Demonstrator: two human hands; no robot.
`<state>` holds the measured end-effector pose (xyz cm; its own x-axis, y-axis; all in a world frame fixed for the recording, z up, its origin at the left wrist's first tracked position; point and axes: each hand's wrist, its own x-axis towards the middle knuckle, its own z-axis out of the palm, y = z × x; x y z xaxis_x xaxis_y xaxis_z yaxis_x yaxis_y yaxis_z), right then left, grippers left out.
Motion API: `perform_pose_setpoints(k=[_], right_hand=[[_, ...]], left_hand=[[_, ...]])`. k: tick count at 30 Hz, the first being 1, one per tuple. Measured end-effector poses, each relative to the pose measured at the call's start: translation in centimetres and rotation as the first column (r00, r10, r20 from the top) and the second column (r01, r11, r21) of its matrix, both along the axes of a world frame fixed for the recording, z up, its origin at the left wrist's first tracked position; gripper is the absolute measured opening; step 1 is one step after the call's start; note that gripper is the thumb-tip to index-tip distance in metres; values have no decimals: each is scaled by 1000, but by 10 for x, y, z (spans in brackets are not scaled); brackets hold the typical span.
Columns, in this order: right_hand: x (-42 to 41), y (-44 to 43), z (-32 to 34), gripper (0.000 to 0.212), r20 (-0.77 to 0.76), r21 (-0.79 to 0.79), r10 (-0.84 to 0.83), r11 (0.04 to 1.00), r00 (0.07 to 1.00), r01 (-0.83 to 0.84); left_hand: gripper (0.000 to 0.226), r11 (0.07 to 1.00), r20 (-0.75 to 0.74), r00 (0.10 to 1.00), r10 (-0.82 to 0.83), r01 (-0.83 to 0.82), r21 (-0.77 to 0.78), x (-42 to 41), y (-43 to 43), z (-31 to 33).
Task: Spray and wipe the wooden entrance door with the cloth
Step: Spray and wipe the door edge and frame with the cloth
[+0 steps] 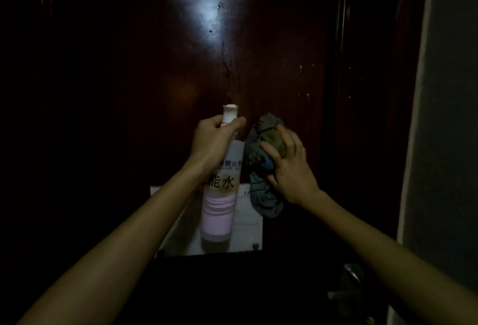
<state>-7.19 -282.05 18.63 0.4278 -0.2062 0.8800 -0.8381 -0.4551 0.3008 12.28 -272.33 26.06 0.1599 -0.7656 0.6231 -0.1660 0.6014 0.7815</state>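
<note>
The dark glossy wooden door (160, 71) fills the view, with a bright light reflection and wet drip marks near its upper middle. My left hand (212, 143) grips the neck of a tall spray bottle (222, 208) with pink liquid and a white nozzle, held upright close to the door. Right beside it, my right hand (289, 167) presses a crumpled grey-blue cloth (261, 159) against the door surface. Part of the cloth hangs below my palm.
A white plate or sign (245, 234) is fixed to the door behind the bottle. A metal door handle (349, 283) shows dimly at the lower right. A grey wall (445, 117) borders the door frame on the right. The scene is very dark.
</note>
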Motion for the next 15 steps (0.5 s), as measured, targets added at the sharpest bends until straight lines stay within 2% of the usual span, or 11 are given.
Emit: perform_pose_setpoints(k=[5, 10, 15], right_hand=[[-11, 1, -32, 92, -35, 17, -1, 1000, 999, 1], [-16, -6, -30, 101, -74, 11, 4, 1000, 997, -3], [-20, -13, -12, 84, -36, -62, 41, 997, 998, -43]], left_hand=[[27, 999, 20, 1000, 6, -7, 45, -11, -7, -15], [31, 999, -4, 1000, -8, 8, 36, -14, -11, -17], [21, 1000, 20, 1000, 7, -7, -9, -13, -12, -3]])
